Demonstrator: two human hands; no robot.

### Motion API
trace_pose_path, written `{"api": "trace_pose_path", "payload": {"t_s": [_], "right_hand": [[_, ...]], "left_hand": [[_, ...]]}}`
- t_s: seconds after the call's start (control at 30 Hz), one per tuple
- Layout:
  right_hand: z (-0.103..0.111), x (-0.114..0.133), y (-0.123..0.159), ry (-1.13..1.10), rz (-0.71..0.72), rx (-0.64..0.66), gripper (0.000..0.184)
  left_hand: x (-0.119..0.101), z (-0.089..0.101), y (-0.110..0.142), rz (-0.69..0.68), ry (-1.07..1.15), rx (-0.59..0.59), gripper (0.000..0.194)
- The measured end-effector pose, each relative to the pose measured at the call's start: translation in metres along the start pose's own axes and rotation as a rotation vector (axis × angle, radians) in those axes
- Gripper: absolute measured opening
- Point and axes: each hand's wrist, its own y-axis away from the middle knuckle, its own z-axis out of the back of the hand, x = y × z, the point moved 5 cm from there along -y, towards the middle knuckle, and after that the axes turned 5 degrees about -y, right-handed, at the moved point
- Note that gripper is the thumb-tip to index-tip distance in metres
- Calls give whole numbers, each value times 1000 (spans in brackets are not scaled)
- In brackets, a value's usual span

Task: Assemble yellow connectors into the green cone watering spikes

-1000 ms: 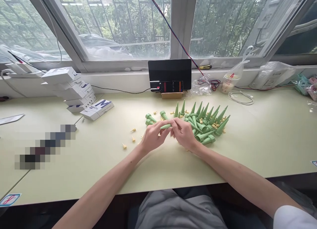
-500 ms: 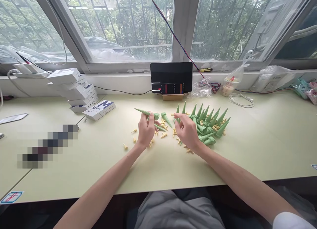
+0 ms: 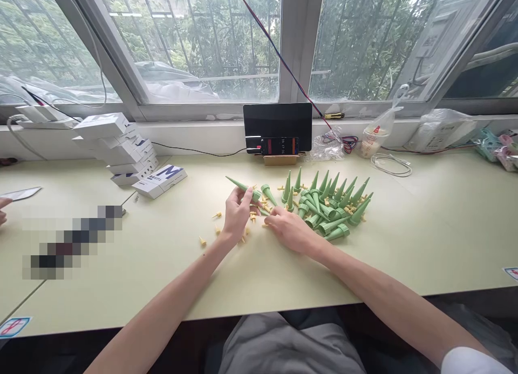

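Note:
My left hand (image 3: 237, 215) is closed around a green plastic watering spike (image 3: 238, 184), its pointed end aimed up and to the left. Close by on the right, my right hand (image 3: 289, 229) is low over the table, with its fingertips pinched at a small yellow plastic valve piece (image 3: 265, 225). Another green spike (image 3: 267, 194) lies between the hands, among several yellow pieces partly hidden by my fingers. Beyond my right hand is a crowd of green spikes (image 3: 334, 213), some upright and some on their sides. Loose yellow pieces (image 3: 203, 242) are scattered left of my left hand.
A phone (image 3: 280, 145) leans against a black tablet (image 3: 277, 120) at the back. White boxes (image 3: 121, 142) are stacked at left, with one box (image 3: 159, 181) beside them. A bagged cup (image 3: 372, 141) and white cable (image 3: 390, 166) are at back right. Another person's hand (image 3: 3, 209) shows at the left edge.
My right hand has moved left and down from the upright spikes to the yellow piece near my left hand. My left hand still holds its spike. Another person's hand has appeared at the left edge.

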Motion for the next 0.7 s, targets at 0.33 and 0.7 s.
{"api": "trace_pose_path", "payload": {"t_s": [0.33,0.7], "right_hand": [[0,1,0,89,0,17,25],[9,0,0,-211,-64,-258,20]], "left_hand": [[5,-3,3,-9,-42,99,30],[9,-3,2,64,-6,143,43]]}}
